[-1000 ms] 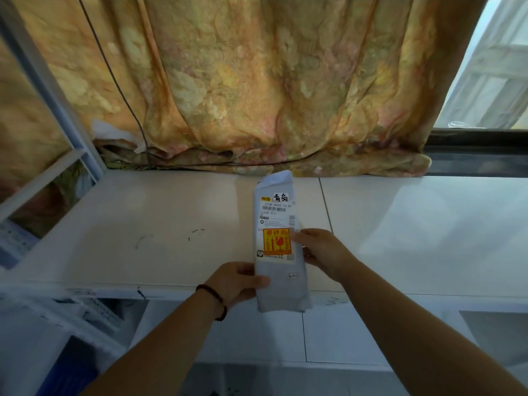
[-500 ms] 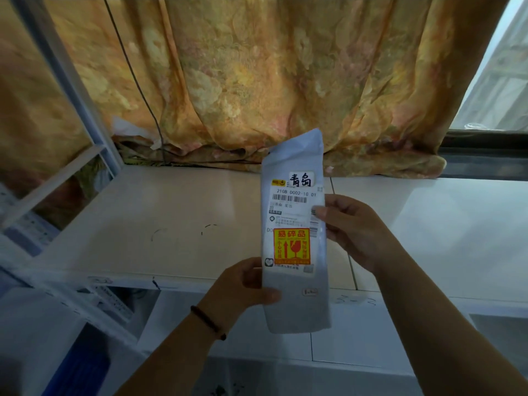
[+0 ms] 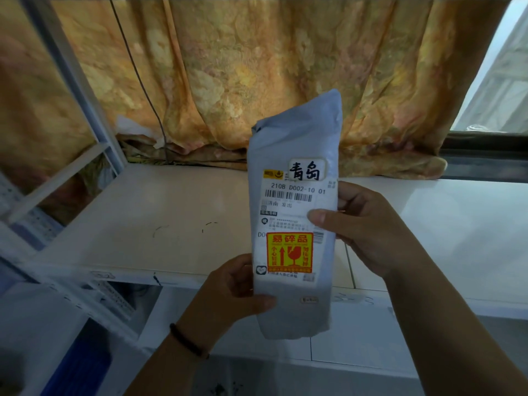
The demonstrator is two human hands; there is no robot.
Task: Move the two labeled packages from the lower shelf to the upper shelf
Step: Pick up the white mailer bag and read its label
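A white shelf (image 3: 160, 212) fills the middle of the view, and behind it hangs an orange flowered curtain (image 3: 257, 75). At the left of the package stands a pale metal frame post (image 3: 71, 78), and a thin dark cable (image 3: 140, 78) runs down in front of the curtain. The left hand (image 3: 231, 290), with a dark band (image 3: 187, 342) on its wrist, grips the lower left edge of the package, thumb pressed on the front and the other fingers hidden behind. The grey package (image 3: 297, 307) is held upright in the air in front of the shelf edge, not touching the shelf. It carries a white shipping label (image 3: 294, 201) and below it an orange fragile sticker (image 3: 289, 252). The right hand (image 3: 368, 227) pinches the right edge of the package, thumb across the label. At the far right of the package a window (image 3: 497, 81) shows.
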